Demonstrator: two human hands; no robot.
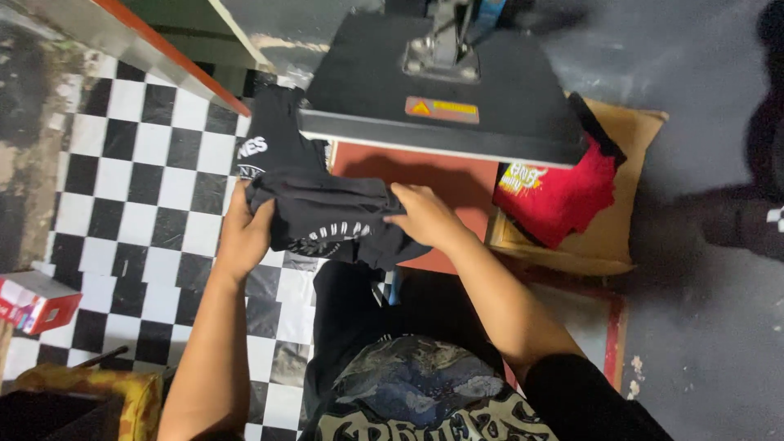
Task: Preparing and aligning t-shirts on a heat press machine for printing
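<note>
Both my hands hold one folded black shirt (331, 219). My left hand (243, 233) pinches its left edge; my right hand (425, 216) presses on top. It sits by one heat press (445, 82). One red shirt (559, 196), maybe two, lies nearby.

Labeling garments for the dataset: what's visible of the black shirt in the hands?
The black shirt is soft fabric, bunched and folded into a loose bundle, with white curved lettering showing on its lower front. It is held above the red lower pad of the heat press, at the pad's left front edge. The left hand grips its left end; the right hand lies on its right side. It overlaps another black printed shirt behind.
</note>
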